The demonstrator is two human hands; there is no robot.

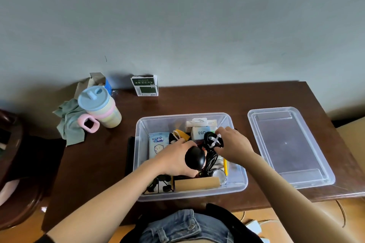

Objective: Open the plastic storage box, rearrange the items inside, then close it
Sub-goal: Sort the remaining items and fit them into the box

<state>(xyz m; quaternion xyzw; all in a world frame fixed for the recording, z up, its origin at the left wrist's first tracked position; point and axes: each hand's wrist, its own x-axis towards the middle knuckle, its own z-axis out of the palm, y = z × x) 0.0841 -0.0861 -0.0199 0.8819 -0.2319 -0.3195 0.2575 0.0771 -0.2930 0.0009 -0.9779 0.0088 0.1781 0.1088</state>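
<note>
Two hands down inside the open plastic storage box (142,156), sat mid-table (197,100) with its lid (292,175) off and lying flat just to the right. Rigid clear walls, light when shifted, slick to the touch; best taken by the rim with both hands. Same for the lid: thin, a little flexible probably, gripped at the long edges and pressed down at the corners when closing.

Inside, a jumble. Brown cardboard box (197,183) against the near wall, stiff and easy to pinch by its sides. Tissue pack (158,144) at the left, soft, squashable. White boxes (199,130) at the far end, light, crushable.

Left hand (173,160) curled around a smooth black rounded object (195,158), glossy and likely slippery, so a full wrap suits. Right hand (233,144) pinching a black bundled cable (214,140) bound with white ties, limp and tangle-prone; safest lifted by the tied middle, not the loose strands trailing below.
</note>
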